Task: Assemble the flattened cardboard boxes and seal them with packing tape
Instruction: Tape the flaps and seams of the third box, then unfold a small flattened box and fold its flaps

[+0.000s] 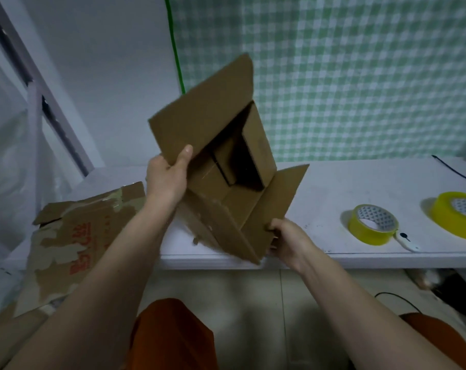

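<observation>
Nearest, at the bottom edge: two knees in orange cloth (170,335) over a pale tiled floor, with both bare forearms reaching forward. Right hand (287,240): fingers curled round the near lower corner of the cardboard box (221,161), thumb on the outer face. Left hand (167,177): thumb laid on the inside of the box's large left flap, the other fingers hidden behind it, pinching the flap edge. The box, opened up and tilted with its mouth toward the camera, is held above the near edge of the white table (333,188), its lowest corner reaching down to the table's front lip; flaps stand splayed at the top left and the lower right, and inner flaps show folded deep inside. Left of the box, a flattened cardboard sheet (74,236) with torn facing and red print lies partly over the table's left end. On the table to the right, well apart from the box: a yellow tape roll (373,224) lying flat, with a small white tool (407,241) touching its near side; a larger yellow tape roll (458,214) at the frame's right edge. Farthest: a green-and-white checked curtain (359,76), a white wall and a window frame (39,84) on the left.
</observation>
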### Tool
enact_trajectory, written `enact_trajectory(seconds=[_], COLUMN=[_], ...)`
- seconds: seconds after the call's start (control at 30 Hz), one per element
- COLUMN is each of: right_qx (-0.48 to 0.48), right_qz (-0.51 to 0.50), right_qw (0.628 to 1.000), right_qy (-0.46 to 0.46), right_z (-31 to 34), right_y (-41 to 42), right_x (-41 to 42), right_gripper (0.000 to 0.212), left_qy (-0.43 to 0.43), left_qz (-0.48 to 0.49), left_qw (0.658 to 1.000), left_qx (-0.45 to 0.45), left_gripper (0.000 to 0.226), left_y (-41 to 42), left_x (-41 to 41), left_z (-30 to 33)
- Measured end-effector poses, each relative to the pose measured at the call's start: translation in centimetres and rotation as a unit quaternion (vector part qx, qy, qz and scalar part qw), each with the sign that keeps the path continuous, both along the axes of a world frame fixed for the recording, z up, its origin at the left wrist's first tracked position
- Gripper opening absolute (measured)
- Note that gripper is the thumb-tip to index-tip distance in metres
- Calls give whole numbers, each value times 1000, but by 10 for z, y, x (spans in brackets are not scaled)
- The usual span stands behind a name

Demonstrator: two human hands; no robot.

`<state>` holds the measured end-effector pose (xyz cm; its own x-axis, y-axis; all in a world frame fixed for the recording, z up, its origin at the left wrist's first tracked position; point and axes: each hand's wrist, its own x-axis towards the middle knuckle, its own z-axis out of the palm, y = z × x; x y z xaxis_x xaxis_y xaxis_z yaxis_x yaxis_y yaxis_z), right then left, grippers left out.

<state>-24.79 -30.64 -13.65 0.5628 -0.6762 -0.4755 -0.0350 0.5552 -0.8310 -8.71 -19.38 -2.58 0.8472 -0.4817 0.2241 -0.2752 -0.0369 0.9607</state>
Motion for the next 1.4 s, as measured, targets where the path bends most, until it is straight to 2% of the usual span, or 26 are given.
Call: enact_trajectory(seconds=[0.13,0.23,0.33,0.5,0.6,0.7,0.83,0.93,1.03,1.2,1.3,1.4], right_qx=[13,19,26,2,16,32,21,-2,-34,-112,-244,-397], right_qz=[-27,-21,20,139,226,317,422,504,567,579,556,529], right_qw=[997,991,985,971,953,931,896,857,821,807,793,745], right_qy=[-74,-134,-169,-195,-200,-180,-138,-111,-67,-1,45,82], right_z=[22,36,50,76,84,85,82,79,71,57,60,69], right_y=[-2,-15,-20,11,52,108,185,238,281,330,341,334], right_x=[-15,-24,-21,18,46,75,101,112,127,154,168,185], right_gripper=[20,27,25,29,27,26,41,22,19,31,23,21], left_qy=[124,177,198,156,107,75,71,81,116,187,237,282], left_qz=[36,54,71,146,204,277,362,423,469,493,488,471], left_qw=[986,970,946,904,886,869,822,784,753,719,703,708], left_qx=[-107,-160,-246,-370,-402,-404,-434,-447,-446,-452,-461,-443], left_gripper=[7,31,44,21,29,46,33,36,31,27,26,25], left_y=[10,26,53,132,203,276,367,423,463,501,496,476], left_x=[-1,6,11,10,-1,-21,-40,-48,-53,-41,-33,-21], left_z=[-4,-11,-9,8,16,16,-9,-41,-73,-124,-147,-158])
